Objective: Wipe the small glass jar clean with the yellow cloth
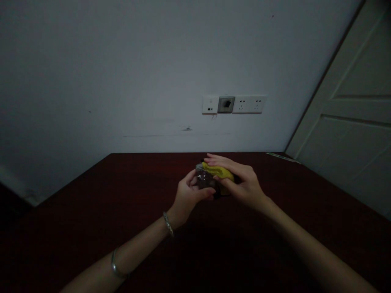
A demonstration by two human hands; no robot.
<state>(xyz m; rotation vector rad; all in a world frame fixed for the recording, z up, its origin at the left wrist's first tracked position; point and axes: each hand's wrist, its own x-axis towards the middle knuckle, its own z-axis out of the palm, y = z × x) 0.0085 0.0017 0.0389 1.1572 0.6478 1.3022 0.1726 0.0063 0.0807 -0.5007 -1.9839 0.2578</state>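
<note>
Near the middle of the dark red table, my left hand (192,191) is closed around a small, shiny see-through container (204,178). It looks dark inside, and its exact kind is hard to make out in the dim light. My right hand (244,181) grips a folded yellow cloth (221,171), with fingers over its top and the thumb along the near side. The cloth presses against the upper right of the container. Both hands are close together, and the fingers hide much of the container's far side and base.
The dark red tabletop (122,219) reaches back to a pale wall (137,73). Wall sockets (248,104) and a grey switch plate (226,104) sit above its far edge. At the right stands a panelled door (351,106); a thin strip (282,157) lies at the back right corner.
</note>
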